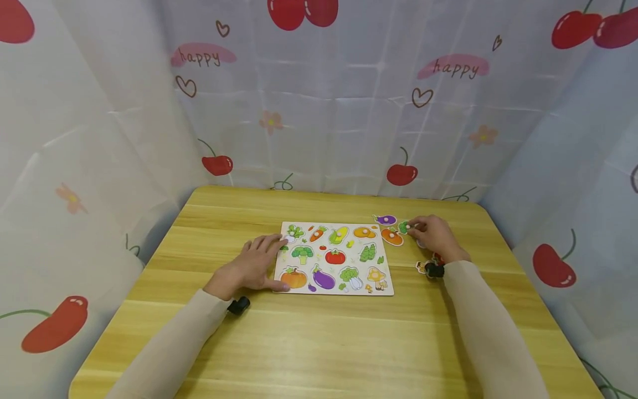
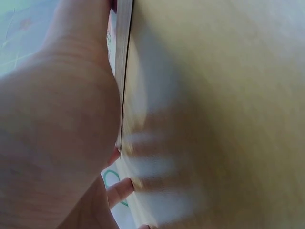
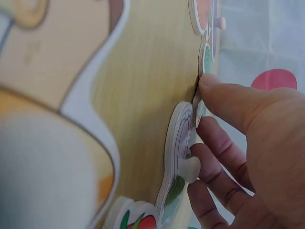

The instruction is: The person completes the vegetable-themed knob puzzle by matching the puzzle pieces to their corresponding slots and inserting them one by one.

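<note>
On the table lies a wooden vegetable puzzle board with printed pictures. My left hand rests on the board's left edge, fingers spread and thumb near the pumpkin picture. To the right of the board, my right hand pinches a green vegetable puzzle piece between thumb and fingers. The right wrist view shows the thumb against this green piece, low at the tabletop. Beside it are an eggplant piece and a pumpkin piece. Below the fingers sits a pale piece with a white knob.
A red and green piece lies near the right wrist, partly hidden in the head view. Another piece shows beside the black wrist camera. A cherry-print curtain surrounds the wooden table.
</note>
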Tool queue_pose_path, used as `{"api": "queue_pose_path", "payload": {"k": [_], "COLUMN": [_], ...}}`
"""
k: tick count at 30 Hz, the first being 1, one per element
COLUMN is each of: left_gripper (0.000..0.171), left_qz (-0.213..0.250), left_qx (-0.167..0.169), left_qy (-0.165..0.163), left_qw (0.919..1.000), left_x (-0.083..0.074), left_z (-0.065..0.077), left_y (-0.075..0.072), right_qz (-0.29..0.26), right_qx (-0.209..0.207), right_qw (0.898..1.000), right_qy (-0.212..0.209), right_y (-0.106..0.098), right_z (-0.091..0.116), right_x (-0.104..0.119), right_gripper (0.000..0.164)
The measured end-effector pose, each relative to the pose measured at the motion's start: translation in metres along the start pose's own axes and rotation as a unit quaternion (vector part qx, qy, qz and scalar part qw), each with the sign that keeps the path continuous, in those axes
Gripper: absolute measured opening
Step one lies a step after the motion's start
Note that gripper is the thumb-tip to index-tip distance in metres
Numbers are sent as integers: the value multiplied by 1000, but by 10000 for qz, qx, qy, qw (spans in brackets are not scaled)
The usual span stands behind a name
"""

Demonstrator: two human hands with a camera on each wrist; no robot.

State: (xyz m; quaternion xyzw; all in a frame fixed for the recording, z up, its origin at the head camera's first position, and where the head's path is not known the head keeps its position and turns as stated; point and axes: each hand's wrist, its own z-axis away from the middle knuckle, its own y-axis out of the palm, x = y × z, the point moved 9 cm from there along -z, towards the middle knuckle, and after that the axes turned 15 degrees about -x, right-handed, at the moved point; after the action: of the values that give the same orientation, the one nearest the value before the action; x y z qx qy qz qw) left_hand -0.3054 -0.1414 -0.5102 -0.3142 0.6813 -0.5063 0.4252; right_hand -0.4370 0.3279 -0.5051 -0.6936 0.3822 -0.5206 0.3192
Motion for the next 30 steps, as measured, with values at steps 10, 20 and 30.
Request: {"api": "queue_pose_path", "payload": {"k": [10,20,30], "left_gripper": [127,126,118], "left_qz": [76,80,182], "left_qx": [-4,-55,-107], "left_qy": [72,122,132], "left_qw": [9999,9999,9997], "left_x": [-1,3,7], "left_z": [2,1,0], "left_y": [-1,0,0], "right_qz": [-51,-408,-741], "right_qx": [-154,-582,-733], "right_qw": [9995,9974,9946], "right_qy": [259,147,6], "right_y": [-3,-16,-23], "right_z": [3,13,18], "right_x": [0,12,29], "right_gripper": [28,30,33]}}
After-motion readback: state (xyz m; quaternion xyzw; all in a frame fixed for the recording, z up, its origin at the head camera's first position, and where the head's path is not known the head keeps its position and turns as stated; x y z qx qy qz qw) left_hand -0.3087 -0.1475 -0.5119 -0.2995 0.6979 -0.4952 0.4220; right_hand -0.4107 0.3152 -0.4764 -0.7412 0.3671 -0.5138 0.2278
